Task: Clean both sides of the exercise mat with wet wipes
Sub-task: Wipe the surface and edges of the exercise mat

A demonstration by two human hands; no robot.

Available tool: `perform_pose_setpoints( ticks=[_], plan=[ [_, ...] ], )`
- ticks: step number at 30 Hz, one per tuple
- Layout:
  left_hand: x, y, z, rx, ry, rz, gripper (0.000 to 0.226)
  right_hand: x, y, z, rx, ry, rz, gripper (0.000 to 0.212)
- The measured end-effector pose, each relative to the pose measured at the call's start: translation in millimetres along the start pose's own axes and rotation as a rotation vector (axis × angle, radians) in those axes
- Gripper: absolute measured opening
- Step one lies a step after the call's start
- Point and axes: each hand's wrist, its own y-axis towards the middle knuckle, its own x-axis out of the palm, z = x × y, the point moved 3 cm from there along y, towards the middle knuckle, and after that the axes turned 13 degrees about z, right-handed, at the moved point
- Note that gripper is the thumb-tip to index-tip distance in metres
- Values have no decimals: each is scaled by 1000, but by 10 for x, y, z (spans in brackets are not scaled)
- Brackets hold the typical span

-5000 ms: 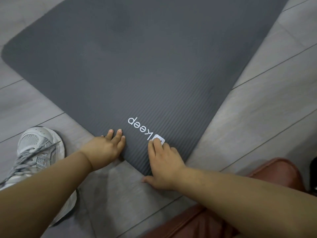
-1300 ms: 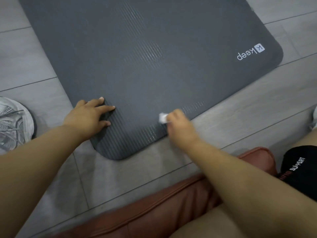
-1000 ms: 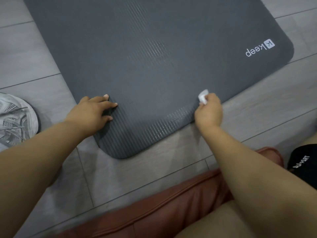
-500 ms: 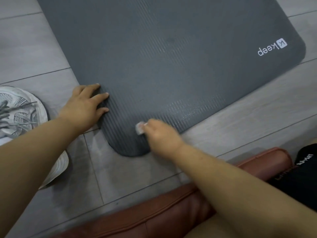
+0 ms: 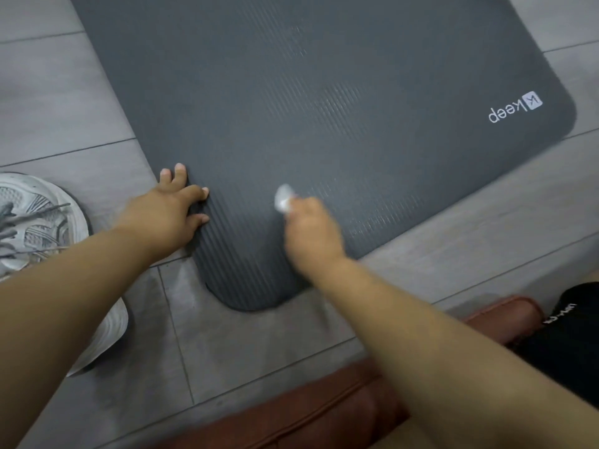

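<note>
A dark grey ribbed exercise mat (image 5: 324,102) lies flat on the floor, with a white "keep" logo (image 5: 515,110) near its right corner. My left hand (image 5: 165,212) rests on the mat's left edge near the front corner, fingers spread and pressing down. My right hand (image 5: 311,234) is over the mat's near part and pinches a small folded white wet wipe (image 5: 284,198) at its fingertips, with the wipe against the mat. Faint shiny streaks show on the mat to the right of the wipe.
The floor (image 5: 58,92) is grey wood-look planks. A white and grey sneaker (image 5: 35,228) stands at the left, beside my left forearm. A reddish-brown leather cushion edge (image 5: 291,419) runs along the bottom. Black shorts with white lettering (image 5: 564,332) show at the lower right.
My right hand with the wipe has swept back and forth along the mat's near edge; over the last half second it moved up and a little right. My left hand stays on the left edge.
</note>
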Motion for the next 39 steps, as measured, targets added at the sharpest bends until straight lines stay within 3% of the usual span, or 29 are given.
perform_pose_setpoints(
  ticks=[3, 6, 8, 10, 14, 16, 18, 20, 22, 26, 28, 30, 32, 34, 39],
  plan=[
    [-3, -21, 23, -10, 10, -15, 51, 107, -481, -638, -456, 256, -258, 31],
    [26, -80, 23, -6, 11, -31, 52, 34, -523, -509, -586, 268, -323, 20],
    [33, -121, 32, -8, 4, -29, 51, -35, -265, -106, -443, 192, -200, 22],
    [26, -133, 49, -5, 8, -30, 49, -170, 131, 486, -145, 20, -31, 29],
    [-20, -90, 32, -12, 11, -50, 44, -586, 670, 1365, 403, -204, 128, 32],
    [-56, -41, 2, -20, 17, -15, 39, -553, 751, 1355, 521, -228, 139, 34],
    [-121, 49, -43, 29, 20, 124, 30, -349, 741, 1093, 514, -191, 139, 35],
    [-174, 146, -83, 148, -6, 248, 21, -125, 638, 651, 369, -114, 159, 35],
    [-149, 241, -170, 250, 33, 282, 25, 80, 389, 106, 81, 51, 148, 39],
    [-59, 382, -348, 267, 86, 360, 38, 177, -318, -673, -565, 282, -178, 31],
    [0, 381, -401, 312, 91, 398, 35, 170, -412, -656, -701, 268, -303, 37],
    [24, 367, -435, 316, 77, 399, 36, 130, -210, -426, -718, 221, -264, 39],
    [3, 361, -451, 300, 45, 377, 39, 69, 179, 7, -559, 139, -118, 36],
    [-44, 375, -470, 281, -1, 357, 43, -69, 635, 542, -266, -3, 75, 35],
    [-75, 528, -670, 294, 38, 347, 50, -422, 1240, 1259, 418, -209, 174, 34]
  ],
)
